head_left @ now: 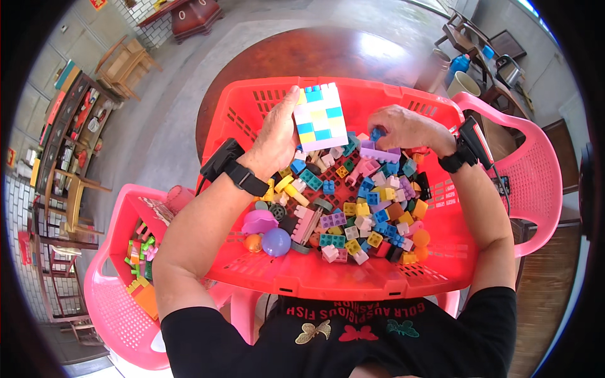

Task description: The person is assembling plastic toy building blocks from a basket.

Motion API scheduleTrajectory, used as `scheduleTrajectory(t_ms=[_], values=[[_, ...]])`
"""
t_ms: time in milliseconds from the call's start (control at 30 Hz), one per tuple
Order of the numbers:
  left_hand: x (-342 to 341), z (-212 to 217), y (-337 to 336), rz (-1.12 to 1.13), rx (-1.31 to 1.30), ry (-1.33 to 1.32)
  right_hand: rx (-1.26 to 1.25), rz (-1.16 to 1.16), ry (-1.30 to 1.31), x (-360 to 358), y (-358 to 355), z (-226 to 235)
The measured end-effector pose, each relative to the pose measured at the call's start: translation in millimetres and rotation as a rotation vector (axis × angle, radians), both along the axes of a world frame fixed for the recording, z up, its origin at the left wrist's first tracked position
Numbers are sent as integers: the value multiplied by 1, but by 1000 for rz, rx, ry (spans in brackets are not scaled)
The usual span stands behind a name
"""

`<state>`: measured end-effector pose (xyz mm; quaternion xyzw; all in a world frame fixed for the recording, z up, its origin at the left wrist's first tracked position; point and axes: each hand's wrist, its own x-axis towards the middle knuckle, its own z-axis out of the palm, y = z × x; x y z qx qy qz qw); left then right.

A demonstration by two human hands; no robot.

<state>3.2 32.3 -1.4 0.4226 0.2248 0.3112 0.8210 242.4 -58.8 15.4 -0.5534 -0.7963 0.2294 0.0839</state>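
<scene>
My left hand [275, 137] is closed on a block of joined toy bricks [321, 117], patterned in white, yellow and blue with a pale pink bottom row. It holds the block upright over the far side of a red plastic basket [353, 288]. To the right, my right hand [409, 128] pinches a small blue brick [377, 134] above the loose pieces. Just below it lies a long purple brick [379, 152]. Many mixed bricks fill the basket's bottom, with a purple ball [276, 242] and an orange ball [253, 243] at the left.
The basket stands against a round brown table [252, 63]. At the left, a pink chair [113, 296] holds a container of more bricks [142, 264]. Another pink chair [535, 157] is at the right. Shelves [75, 126] line the left wall; a blue jug [459, 65] stands at the far right.
</scene>
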Motion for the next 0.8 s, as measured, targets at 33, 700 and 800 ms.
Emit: scheduleTrajectory(t_ms=[33, 700, 800], values=[[1, 1, -1, -8, -3, 1, 14, -16, -23, 4, 1, -3], [1, 1, -9, -11, -47, 57, 69, -58, 38, -2, -5, -2], [1, -4, -6, -25, -39, 59, 181, -148, 217, -6, -1, 1]])
